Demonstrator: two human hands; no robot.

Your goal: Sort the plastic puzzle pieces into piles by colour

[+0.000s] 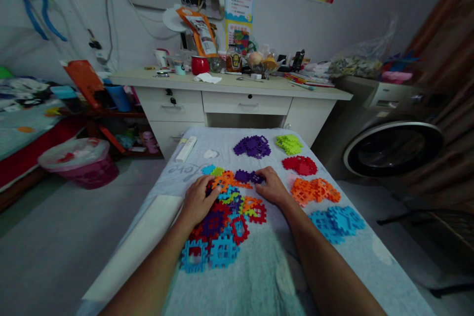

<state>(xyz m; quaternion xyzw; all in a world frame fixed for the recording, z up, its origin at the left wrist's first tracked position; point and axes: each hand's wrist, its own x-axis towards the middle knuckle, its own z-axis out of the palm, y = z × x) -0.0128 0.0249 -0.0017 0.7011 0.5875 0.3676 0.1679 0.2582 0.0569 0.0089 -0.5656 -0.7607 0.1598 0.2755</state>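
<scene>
A mixed pile of flat, notched plastic building pieces (213, 222) in blue, red, purple, orange and green lies on the cloth-covered table. My left hand (198, 200) rests on the pile's left side, thumb spread over an orange building piece (225, 181) and the other fingertips partly hidden. At the far right of the pile, my right hand (273, 186) has its bent fingers closed on a purple building piece (255, 177). A second purple piece (242, 176) lies directly left of it.
Sorted heaps of purple (252, 146), green (289, 144), red (299, 165), orange (314, 191) and blue pieces (336, 223) line the table's far and right sides. A white bar (186, 149) lies far left. Beyond stand a cluttered desk (237, 88) and washing machine (392, 133).
</scene>
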